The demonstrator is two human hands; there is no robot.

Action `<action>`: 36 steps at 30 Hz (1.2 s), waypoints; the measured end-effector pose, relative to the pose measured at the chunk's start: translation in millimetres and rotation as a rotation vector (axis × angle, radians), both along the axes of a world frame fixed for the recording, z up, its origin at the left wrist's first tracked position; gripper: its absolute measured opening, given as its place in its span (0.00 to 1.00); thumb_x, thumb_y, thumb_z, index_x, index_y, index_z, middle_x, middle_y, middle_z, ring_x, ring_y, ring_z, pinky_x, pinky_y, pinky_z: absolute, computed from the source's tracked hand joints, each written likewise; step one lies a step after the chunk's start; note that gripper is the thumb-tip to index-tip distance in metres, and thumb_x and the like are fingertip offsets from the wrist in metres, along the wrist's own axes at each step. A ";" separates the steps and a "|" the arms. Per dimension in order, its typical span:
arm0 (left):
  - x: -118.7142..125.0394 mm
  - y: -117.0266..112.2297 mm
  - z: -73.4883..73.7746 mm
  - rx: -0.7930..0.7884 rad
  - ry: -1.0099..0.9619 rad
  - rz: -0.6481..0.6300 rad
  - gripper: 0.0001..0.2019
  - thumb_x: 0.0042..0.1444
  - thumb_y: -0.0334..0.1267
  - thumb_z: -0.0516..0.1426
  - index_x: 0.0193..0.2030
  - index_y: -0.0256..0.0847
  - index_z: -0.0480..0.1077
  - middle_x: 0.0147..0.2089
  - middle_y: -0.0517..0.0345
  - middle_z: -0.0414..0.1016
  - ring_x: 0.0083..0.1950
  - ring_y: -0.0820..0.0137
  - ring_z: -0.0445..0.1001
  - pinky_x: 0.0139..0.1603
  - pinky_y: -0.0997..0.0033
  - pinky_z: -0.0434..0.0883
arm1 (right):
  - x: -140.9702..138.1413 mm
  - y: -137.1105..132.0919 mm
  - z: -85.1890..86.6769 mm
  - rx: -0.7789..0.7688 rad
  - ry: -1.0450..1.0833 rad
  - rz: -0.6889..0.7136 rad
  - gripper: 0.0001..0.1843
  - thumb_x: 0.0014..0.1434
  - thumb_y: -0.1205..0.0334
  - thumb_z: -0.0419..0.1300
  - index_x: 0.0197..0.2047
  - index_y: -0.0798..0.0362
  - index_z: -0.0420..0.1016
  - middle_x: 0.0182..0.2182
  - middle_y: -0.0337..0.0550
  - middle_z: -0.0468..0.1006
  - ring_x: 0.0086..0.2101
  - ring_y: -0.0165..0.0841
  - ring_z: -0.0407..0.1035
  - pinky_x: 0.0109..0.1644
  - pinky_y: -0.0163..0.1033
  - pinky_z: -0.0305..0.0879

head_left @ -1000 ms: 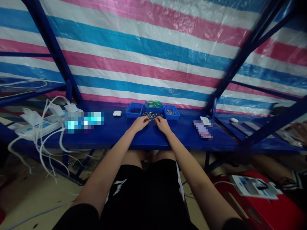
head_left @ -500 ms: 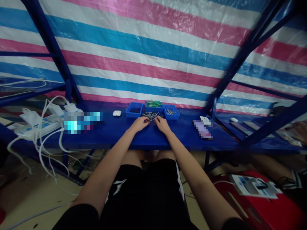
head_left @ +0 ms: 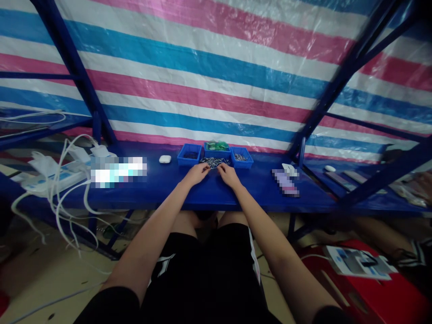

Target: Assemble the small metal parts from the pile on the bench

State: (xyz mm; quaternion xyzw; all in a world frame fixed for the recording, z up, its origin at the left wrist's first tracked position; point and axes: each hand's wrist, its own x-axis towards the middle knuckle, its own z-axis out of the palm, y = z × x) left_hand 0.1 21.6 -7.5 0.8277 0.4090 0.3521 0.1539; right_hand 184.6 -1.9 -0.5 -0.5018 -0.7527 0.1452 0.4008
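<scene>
Both my hands rest on the blue table [head_left: 162,189], close together, at the near edge of a small pile of metal screws [head_left: 213,162]. My left hand [head_left: 197,173] has its fingers curled and pinched toward the pile. My right hand [head_left: 228,173] is likewise curled, fingertips meeting the left ones over something too small to name. Behind the pile stand three blue bins: the left bin [head_left: 189,155] with dark parts, the middle bin [head_left: 216,148] with green pieces, the right bin [head_left: 241,158] with metal parts.
A white earbud case [head_left: 165,159] lies left of the bins. Power strips with white cables [head_left: 57,180] crowd the table's left end. A phone [head_left: 286,182] lies to the right. Blue frame posts [head_left: 324,103] flank the table. A red box [head_left: 367,288] sits on the floor, lower right.
Almost nothing differs; my hands stay at the screw pile with only slight finger shifts, and my knees below the table have moved a little.
</scene>
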 end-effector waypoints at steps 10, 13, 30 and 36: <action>0.6 0.6 -0.7 -0.021 -0.009 0.017 0.11 0.57 0.40 0.50 0.38 0.39 0.71 0.35 0.54 0.76 0.34 0.70 0.72 0.37 0.74 0.67 | 0.7 4.2 -2.6 0.043 -0.004 0.043 0.10 0.58 0.59 0.51 0.37 0.52 0.70 0.32 0.40 0.75 0.33 0.31 0.68 0.39 0.35 0.62; 0.5 0.3 -0.5 -0.020 -0.011 0.018 0.12 0.57 0.41 0.50 0.38 0.39 0.71 0.35 0.54 0.76 0.33 0.70 0.72 0.36 0.74 0.67 | 0.7 2.8 -1.8 0.049 -0.028 0.041 0.10 0.58 0.59 0.50 0.36 0.52 0.70 0.31 0.40 0.75 0.32 0.31 0.68 0.38 0.34 0.61; 1.0 -3.9 3.7 -0.036 -0.023 0.012 0.13 0.57 0.42 0.49 0.38 0.38 0.71 0.35 0.55 0.76 0.33 0.71 0.72 0.36 0.74 0.66 | 1.0 1.2 -0.5 0.062 -0.019 0.057 0.10 0.59 0.59 0.50 0.37 0.52 0.70 0.31 0.39 0.74 0.33 0.30 0.68 0.38 0.33 0.60; 1.5 -5.4 5.0 -0.038 -0.031 0.018 0.13 0.56 0.43 0.50 0.39 0.38 0.71 0.36 0.54 0.76 0.33 0.70 0.71 0.36 0.74 0.66 | 0.6 -0.5 1.0 0.043 -0.082 0.024 0.11 0.60 0.58 0.49 0.36 0.52 0.71 0.30 0.40 0.75 0.31 0.30 0.67 0.37 0.33 0.58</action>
